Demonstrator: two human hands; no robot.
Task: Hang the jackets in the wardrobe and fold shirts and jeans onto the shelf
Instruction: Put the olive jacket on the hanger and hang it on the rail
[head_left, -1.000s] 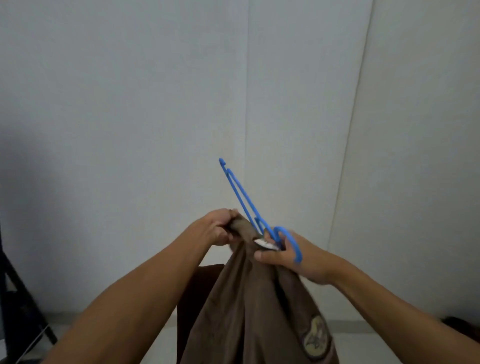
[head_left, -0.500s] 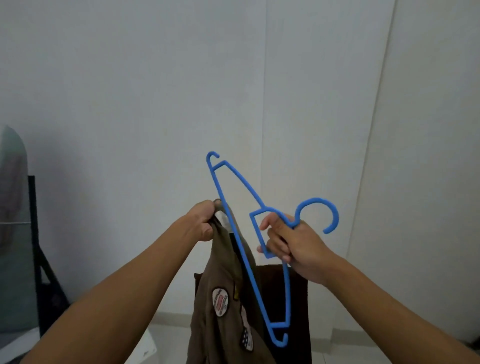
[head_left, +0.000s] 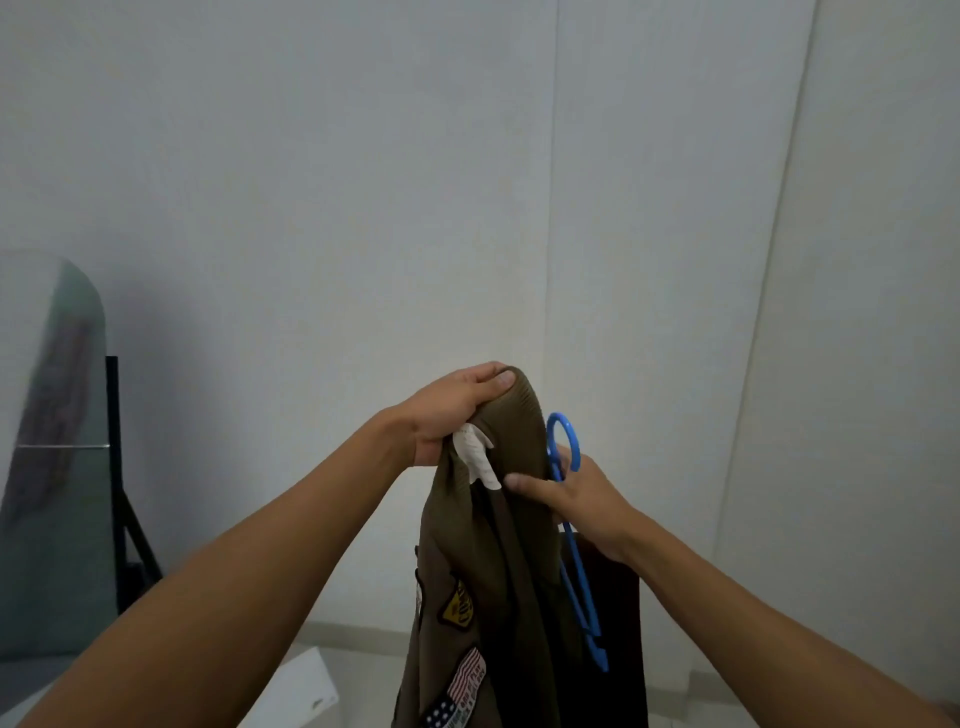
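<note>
1. Jacket (head_left: 498, 571) is held up in mid-air at the centre of the view, in front of a pale wall (head_left: 363, 182); it hangs down below the frame edge.
2. Left hand (head_left: 452, 415) is closed round the ribbed collar, thumb on top, fingers tucked under the fabric. A white label (head_left: 475, 457) shows just below that grip.
3. Right hand (head_left: 571, 493) is closed on the blue hanger (head_left: 571, 545) near its hook, with the thumb pressed against the jacket just under the collar. Hanger hangs at the jacket's right side, hook up, one arm pointing down; whether any of it is inside the jacket cannot be told.
4. Handling, judged: fabric is soft and limp, so no shape is kept unless it is supported at collar or shoulders. Weight looks moderate; one hand appears enough. Ribbed collar should give good friction. Hanger is thin, stiff plastic, light, and likely to twist in the fingers if loaded off-centre.
5. Best hold, judged: collar for the jacket, neck below the hook for the hanger, so each arm can be fed into a shoulder.
6. Look: olive-brown, darker lining, sewn patches on the front, one yellow-edged badge (head_left: 457, 608), one flag-style (head_left: 462, 686).
7. Further back: a mirror (head_left: 47, 467) on a black stand (head_left: 122, 519) at left. Wardrobe is not in view.
</note>
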